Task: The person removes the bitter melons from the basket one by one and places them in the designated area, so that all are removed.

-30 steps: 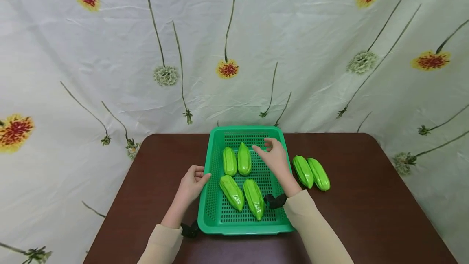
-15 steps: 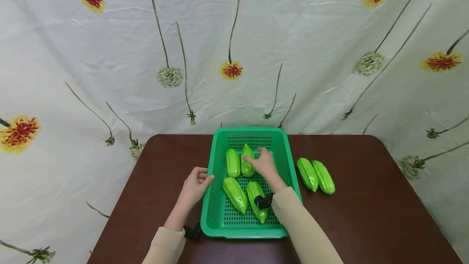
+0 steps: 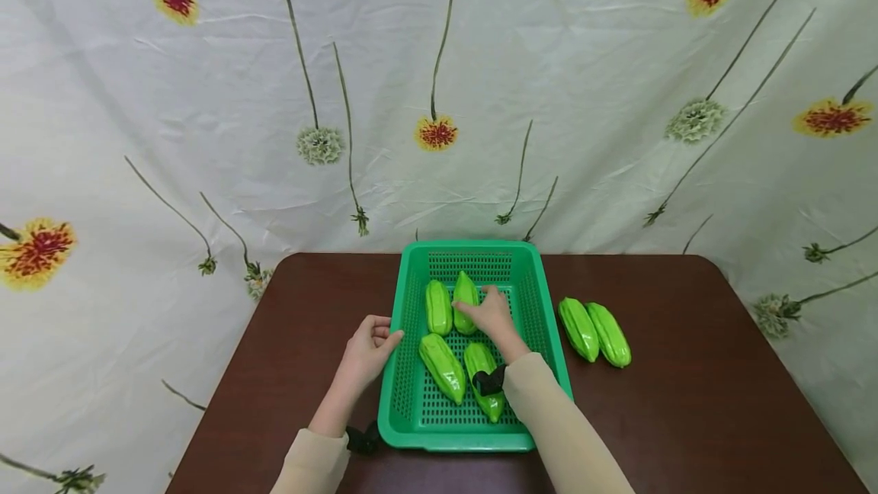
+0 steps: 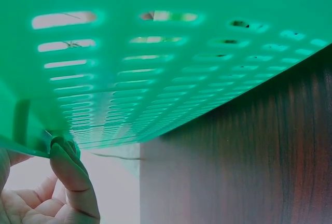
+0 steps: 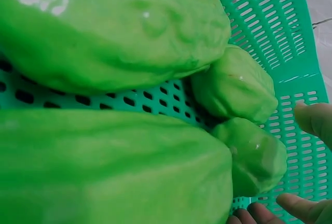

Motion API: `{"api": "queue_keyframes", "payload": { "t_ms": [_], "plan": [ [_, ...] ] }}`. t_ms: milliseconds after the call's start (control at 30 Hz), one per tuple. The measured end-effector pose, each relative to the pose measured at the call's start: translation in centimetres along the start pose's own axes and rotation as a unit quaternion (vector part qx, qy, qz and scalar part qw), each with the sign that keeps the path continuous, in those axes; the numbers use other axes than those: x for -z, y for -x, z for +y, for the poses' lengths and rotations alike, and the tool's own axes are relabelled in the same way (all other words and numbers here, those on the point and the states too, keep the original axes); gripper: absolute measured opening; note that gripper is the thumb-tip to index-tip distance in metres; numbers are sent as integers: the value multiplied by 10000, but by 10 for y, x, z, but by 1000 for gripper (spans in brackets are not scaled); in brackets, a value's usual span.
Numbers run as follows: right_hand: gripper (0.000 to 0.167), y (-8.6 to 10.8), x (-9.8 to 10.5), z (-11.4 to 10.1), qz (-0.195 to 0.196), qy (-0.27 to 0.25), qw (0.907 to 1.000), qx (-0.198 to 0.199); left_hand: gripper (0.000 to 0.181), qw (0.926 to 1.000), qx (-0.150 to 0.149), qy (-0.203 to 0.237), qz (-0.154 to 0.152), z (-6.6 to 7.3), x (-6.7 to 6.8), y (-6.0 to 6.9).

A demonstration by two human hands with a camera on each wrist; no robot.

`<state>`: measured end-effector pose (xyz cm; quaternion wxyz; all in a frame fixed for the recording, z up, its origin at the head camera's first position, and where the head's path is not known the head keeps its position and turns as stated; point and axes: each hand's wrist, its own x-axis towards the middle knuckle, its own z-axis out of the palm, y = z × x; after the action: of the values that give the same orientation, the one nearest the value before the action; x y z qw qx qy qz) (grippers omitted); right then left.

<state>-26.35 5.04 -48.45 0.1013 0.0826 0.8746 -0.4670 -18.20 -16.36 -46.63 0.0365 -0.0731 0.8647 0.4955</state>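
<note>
A green plastic basket (image 3: 480, 442) with slotted walls stands on the table. Four-sided and shallow, it holds several glossy green ridged gourds. My left hand (image 3: 365, 353) pinches its left rim, thumb and fingertips meeting the rim in the left wrist view. Inside, my right hand (image 3: 495, 320) hovers over the far right gourd (image 3: 465, 292). In the right wrist view the thumb (image 5: 317, 121) and fingers (image 5: 301, 206) spread at either side of that gourd's far end, with space around it. Beside it lies the far left gourd (image 3: 439, 307). The right wrist partly covers the near right gourd (image 3: 480, 360).
Two more gourds lie side by side on the table, right of the basket: one gourd (image 3: 579, 328) and its neighbour (image 3: 608, 334). The near left gourd (image 3: 442, 366) rests in the basket. A flower-printed curtain (image 3: 384, 97) hangs behind the dark wooden table (image 3: 686, 402).
My right hand has moved left from the basket's right side and down to the far right gourd. The left hand stays at the rim; the view shifts slightly.
</note>
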Motion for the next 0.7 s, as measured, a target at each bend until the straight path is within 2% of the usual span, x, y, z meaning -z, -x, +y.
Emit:
{"api": "queue_keyframes", "payload": {
  "t_ms": [700],
  "plan": [
    [75,-6,-13,2,-48,362,9993,-14,34,10000,-65,36,56,-2,-1,1]
  ]
}}
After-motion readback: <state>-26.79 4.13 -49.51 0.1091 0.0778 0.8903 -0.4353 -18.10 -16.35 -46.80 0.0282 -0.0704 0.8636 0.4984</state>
